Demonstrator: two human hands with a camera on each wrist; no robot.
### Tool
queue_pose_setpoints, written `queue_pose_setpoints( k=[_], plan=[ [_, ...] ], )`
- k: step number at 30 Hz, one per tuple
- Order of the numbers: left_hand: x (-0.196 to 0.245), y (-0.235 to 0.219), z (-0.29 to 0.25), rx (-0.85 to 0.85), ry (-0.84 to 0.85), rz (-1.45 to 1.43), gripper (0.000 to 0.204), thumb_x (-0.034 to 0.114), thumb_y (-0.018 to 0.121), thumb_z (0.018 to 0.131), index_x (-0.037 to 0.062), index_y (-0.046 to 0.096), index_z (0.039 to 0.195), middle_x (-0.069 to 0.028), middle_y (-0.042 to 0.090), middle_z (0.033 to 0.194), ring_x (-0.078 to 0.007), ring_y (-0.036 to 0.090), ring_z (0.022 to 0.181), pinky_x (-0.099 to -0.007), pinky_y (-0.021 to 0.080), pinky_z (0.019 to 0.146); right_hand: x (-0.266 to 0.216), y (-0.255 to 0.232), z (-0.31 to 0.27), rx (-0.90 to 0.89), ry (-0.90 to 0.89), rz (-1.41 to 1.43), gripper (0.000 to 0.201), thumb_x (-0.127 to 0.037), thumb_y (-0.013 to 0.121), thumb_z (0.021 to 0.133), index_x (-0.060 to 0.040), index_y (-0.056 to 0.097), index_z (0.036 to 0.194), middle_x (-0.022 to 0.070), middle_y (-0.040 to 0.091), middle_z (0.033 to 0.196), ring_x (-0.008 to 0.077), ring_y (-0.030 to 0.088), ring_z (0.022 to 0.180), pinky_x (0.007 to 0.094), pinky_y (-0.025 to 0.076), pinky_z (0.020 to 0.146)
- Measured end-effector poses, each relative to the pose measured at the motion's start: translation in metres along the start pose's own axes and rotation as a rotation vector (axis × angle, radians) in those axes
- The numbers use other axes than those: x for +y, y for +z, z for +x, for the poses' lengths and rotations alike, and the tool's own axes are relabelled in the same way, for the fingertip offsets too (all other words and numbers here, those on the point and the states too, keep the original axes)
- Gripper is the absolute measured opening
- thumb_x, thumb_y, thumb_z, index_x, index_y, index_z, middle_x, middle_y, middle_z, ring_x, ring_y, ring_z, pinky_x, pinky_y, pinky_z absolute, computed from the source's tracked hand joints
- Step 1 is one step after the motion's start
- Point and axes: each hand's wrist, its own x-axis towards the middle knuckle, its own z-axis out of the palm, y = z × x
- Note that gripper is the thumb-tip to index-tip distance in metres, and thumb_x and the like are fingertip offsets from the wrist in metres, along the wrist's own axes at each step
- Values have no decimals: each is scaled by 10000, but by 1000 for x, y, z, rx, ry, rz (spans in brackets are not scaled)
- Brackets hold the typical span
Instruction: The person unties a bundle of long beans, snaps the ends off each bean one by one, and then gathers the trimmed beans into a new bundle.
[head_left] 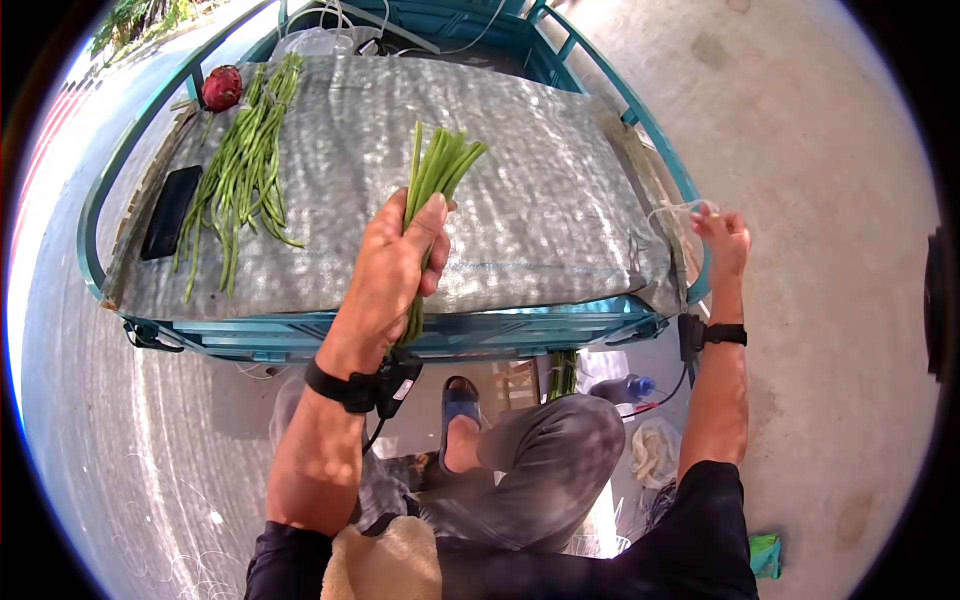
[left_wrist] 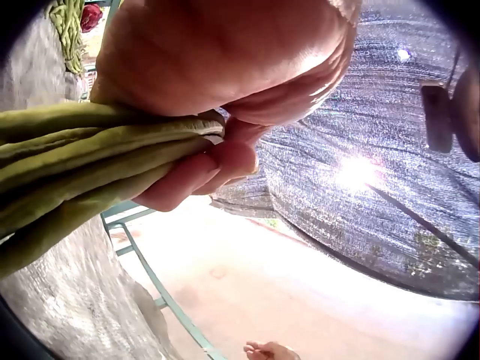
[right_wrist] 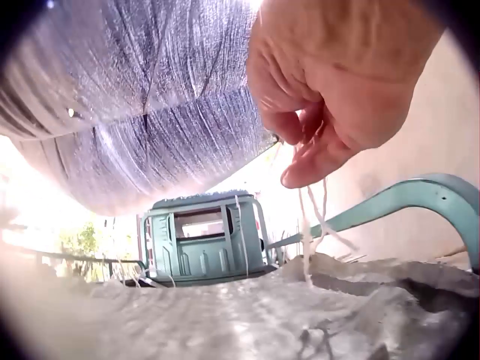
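Note:
My left hand (head_left: pixel 392 255) grips a bundle of green long beans (head_left: pixel 438 168) over the grey sheet (head_left: pixel 540 200), its thumb laid across the stalks. In the left wrist view the bean ends (left_wrist: pixel 90 161) run off to the left from under the curled fingers. Off at the right edge of the sheet, my right hand (head_left: pixel 725 240) pinches thin white string (head_left: pixel 672 208) between thumb and fingers. The right wrist view shows strands of that string (right_wrist: pixel 305 232) hanging from the fingertips down to the crumpled sheet.
More long beans (head_left: pixel 240 160) lie loose at the sheet's left, between a dragon fruit (head_left: pixel 221 88) and a black phone (head_left: pixel 171 213). A teal cart rail (head_left: pixel 640 110) borders the right side. Below the cart's edge are a bottle (head_left: pixel 622 389) and another green bunch (head_left: pixel 562 375).

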Motion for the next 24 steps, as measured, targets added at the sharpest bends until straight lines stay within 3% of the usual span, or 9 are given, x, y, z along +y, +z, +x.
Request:
queue_pose_setpoints(
  k=[3, 7, 10, 16, 19, 21, 23, 24],
  plan=[
    [-2, -1, -1, -3, -21, -36, 371, 385, 635, 1089, 42, 629, 1231, 29, 527, 743, -36, 451, 559, -193, 359, 470, 47, -14, -38, -221, 341, -511, 119, -68, 682, 943, 37, 630, 962, 137, 728, 926, 211, 758, 783, 331, 633, 669],
    [-1, 1, -3, -17, -47, -52, 375, 392, 637, 1086, 47, 633, 1232, 27, 527, 752, -38, 451, 565, -194, 359, 478, 44, -9, -72, -158, 278, -552, 156, -20, 655, 882, 18, 681, 1032, 60, 688, 846, 146, 700, 684, 289, 521, 544],
    [-2, 4, -2, -25, -65, -75, 376, 398, 636, 1086, 51, 639, 1228, 24, 529, 758, -44, 454, 568, -199, 364, 486, 54, -22, -66, -176, 222, -669, 223, 0, 633, 864, 19, 669, 1083, 135, 714, 1101, 188, 743, 708, 321, 552, 548],
    [-4, 6, 0, 10, -68, -155, 381, 404, 634, 1087, 47, 646, 1219, 11, 538, 755, -69, 460, 563, -219, 382, 500, 47, -29, -64, -162, 216, -561, 515, 95, 524, 847, -67, 557, 1335, 175, 662, 1297, 233, 756, 770, 344, 570, 573],
    [-7, 5, 1, -1, -60, -200, 388, 405, 617, 1095, 40, 631, 1224, 0, 552, 739, -83, 480, 553, -241, 394, 500, 43, -33, -65, -149, 156, -695, 538, 106, 526, 866, -81, 523, 1370, 171, 679, 1284, 252, 763, 810, 352, 583, 596],
    [-6, 5, 2, -8, -60, -229, 393, 405, 613, 1097, 36, 630, 1229, -6, 555, 739, -89, 483, 555, -249, 399, 504, 48, -44, -54, -132, -69, -930, 490, 87, 560, 887, -78, 554, 1349, 165, 697, 1250, 259, 764, 826, 360, 589, 617],
    [-6, 5, 1, -9, -67, -262, 397, 404, 623, 1094, 33, 642, 1234, -9, 548, 754, -92, 471, 568, -248, 399, 514, 53, -49, -47, -123, -149, -1000, 419, 55, 594, 914, -73, 590, 1313, 151, 714, 1209, 247, 758, 829, 354, 584, 626],
    [-6, 6, 0, -21, -65, -283, 397, 402, 615, 1098, 31, 639, 1239, -11, 547, 756, -94, 471, 570, -251, 400, 518, 21, -31, -54, -123, -110, -956, 372, 33, 611, 930, -68, 612, 1288, 139, 721, 1185, 232, 752, 823, 344, 576, 626]
  ],
)
